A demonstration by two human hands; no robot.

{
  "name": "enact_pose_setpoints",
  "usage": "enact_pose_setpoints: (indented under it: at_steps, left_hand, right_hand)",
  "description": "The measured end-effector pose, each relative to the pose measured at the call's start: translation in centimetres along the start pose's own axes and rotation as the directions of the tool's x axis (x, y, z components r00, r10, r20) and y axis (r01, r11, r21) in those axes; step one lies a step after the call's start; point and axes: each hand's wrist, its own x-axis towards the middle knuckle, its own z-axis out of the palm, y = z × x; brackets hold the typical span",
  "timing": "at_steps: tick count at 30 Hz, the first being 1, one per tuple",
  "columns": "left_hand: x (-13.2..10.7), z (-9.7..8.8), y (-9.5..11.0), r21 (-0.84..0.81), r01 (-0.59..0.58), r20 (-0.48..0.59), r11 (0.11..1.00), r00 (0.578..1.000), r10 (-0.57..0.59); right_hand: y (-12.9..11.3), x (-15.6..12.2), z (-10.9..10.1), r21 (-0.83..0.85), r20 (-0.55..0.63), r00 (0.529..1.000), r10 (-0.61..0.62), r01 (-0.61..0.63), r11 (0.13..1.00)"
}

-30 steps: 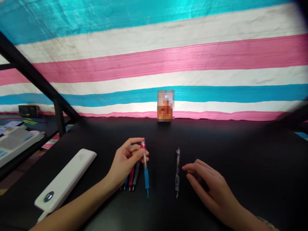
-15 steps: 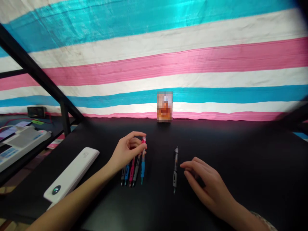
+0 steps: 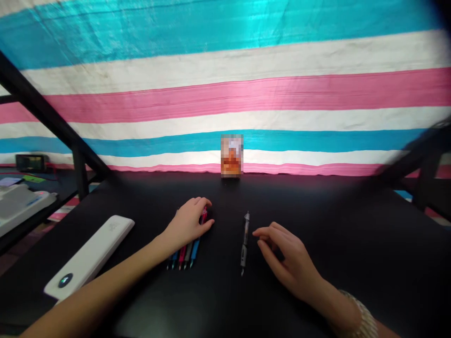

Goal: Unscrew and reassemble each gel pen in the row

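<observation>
Striped cloth (image 3: 232, 98) behind, black table (image 3: 317, 202) below, and a lone grey pen (image 3: 244, 249) beside the right hand (image 3: 287, 256)

From left to right, a long white power bank (image 3: 91, 256) lies well apart from the left fingers, out past the forearm. Next is the left hand (image 3: 192, 220), low over a row of pens (image 3: 182, 256). Its thumb and first finger are spread apart, and a pink pen top (image 3: 203, 216) peeks out in the gap, not pinched by their tips. I cannot tell which pens the hidden fingers touch. The pen tips poke out below the hand, toward the person.

The grey pen lies well to the right of the left fingers and just left of the right fingertips, near but not touching. Its long side runs away from the person, with the top leaning a bit right. The right hand is nearer to it. The right thumb and first finger are a little apart, the other fingers are curled, and they hold nothing
</observation>
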Motion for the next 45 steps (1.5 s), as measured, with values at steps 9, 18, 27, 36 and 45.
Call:
enact_pose_setpoints:
  at_steps: [9,18,27,36,45]
  left_hand:
    - [-0.2,4.3,4.6,0.198,-0.724,0.167,0.660,0.689,0.706]
    - [-1.7,1.6,4.4,0.388,-0.617,0.077,0.685,0.762,0.643]
    - [-3.6,2.4,4.7,0.311,-0.467,0.122,0.828,0.883,0.453]
    - [-4.3,2.3,3.6,0.063,-0.328,0.000,0.943,0.944,0.329]
    - [-5.0,1.9,2.7,-0.209,-0.312,-0.222,0.927,0.938,0.265]
  right_hand:
    - [0.2,0.2,-0.4,0.058,-0.118,0.987,0.106,-0.100,0.993]
    - [-0.6,0.4,-0.6,-0.102,0.239,0.967,0.093,-0.070,0.992]
    - [0.2,-0.1,0.5,-0.114,0.120,0.991,-0.063,0.077,0.990]
    - [0.6,0.1,-0.2,-0.008,0.051,0.995,0.082,-0.082,0.997]
    - [0.3,0.6,-0.6,0.264,0.129,0.919,0.372,-0.394,0.880]
